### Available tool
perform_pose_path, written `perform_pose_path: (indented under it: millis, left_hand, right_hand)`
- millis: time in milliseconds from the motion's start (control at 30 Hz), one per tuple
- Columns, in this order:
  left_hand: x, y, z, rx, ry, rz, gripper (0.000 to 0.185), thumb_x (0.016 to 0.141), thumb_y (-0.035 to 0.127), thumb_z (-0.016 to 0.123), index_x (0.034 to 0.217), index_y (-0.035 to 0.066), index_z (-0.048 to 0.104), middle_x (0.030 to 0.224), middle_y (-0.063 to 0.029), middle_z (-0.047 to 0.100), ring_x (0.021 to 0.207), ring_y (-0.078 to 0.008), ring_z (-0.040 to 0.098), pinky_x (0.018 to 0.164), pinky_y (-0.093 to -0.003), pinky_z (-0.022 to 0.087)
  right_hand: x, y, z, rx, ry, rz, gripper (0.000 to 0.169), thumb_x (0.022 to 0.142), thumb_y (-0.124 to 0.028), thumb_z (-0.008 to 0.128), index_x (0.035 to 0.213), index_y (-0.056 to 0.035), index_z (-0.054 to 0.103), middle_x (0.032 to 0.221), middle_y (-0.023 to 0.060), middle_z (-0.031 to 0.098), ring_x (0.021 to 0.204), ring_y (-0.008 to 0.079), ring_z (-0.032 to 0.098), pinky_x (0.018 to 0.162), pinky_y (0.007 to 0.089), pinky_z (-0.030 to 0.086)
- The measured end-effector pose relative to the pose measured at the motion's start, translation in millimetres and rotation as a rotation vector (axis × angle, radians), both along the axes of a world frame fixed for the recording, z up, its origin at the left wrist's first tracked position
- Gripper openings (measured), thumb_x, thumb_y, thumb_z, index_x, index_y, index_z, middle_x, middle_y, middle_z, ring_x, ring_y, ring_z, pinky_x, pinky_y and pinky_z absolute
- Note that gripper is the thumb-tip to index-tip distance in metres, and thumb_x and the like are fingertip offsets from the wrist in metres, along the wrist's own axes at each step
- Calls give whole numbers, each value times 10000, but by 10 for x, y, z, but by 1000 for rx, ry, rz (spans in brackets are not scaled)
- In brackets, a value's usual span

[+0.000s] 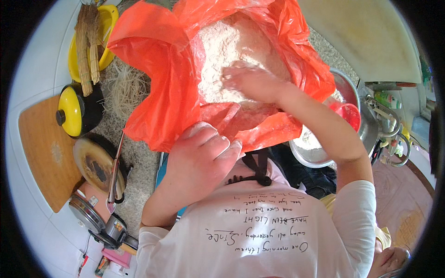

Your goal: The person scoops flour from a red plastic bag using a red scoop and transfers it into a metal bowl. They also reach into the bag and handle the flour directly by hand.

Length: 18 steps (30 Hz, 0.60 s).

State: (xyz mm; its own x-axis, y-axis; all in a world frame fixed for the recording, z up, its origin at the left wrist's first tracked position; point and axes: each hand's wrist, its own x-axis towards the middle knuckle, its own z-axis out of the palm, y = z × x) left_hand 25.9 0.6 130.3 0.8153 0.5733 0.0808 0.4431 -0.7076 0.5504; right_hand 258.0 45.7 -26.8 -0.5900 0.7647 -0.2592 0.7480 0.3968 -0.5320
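Observation:
A red plastic bag (170,87) lies wide open before me, with pale flour (217,52) inside. My left hand (208,149) grips the near rim of the bag, its knuckles dusted white. My right hand (248,81) is inside the bag, touching the flour; its fingers are blurred, so what they hold is unclear. Under my right forearm, a steel bowl (309,161) holds more flour and a red plastic cup (349,116).
Left of the bag are thin noodle-like strands (127,90), a yellow basin (111,21) with straw whisks (83,45), a yellow-lidded pot (71,111), a wooden board (45,149), a round scorched lid or pan (94,166) and tongs (114,173). A person (391,259) is partly visible lower right.

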Motion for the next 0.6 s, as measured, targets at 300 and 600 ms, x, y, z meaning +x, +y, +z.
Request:
perform_pose_path:
  millis: [300, 600]
  left_hand:
    - [28, -13, -55, 79, -104, -24, 207, 683, 133, 676, 866, 36, 674, 720, -27, 536, 719, -208, 572, 679, -343, 499]
    - [36, -37, -53, -29, -96, -36, 212, 721, 107, 730, 916, 26, 710, 741, -53, 577, 760, -259, 593, 676, -376, 492]
  right_hand:
    - [358, 658, -138, -633, 982, -920, 419, 1044, -309, 328, 1351, -119, 538, 1243, 30, 602, 1107, 154, 546, 1012, 302, 406]
    - [-57, 262, -46, -231, -43, -611, 503, 979, -314, 498, 1448, -156, 411, 1461, 181, 422, 1317, 339, 442, 1098, 367, 379]
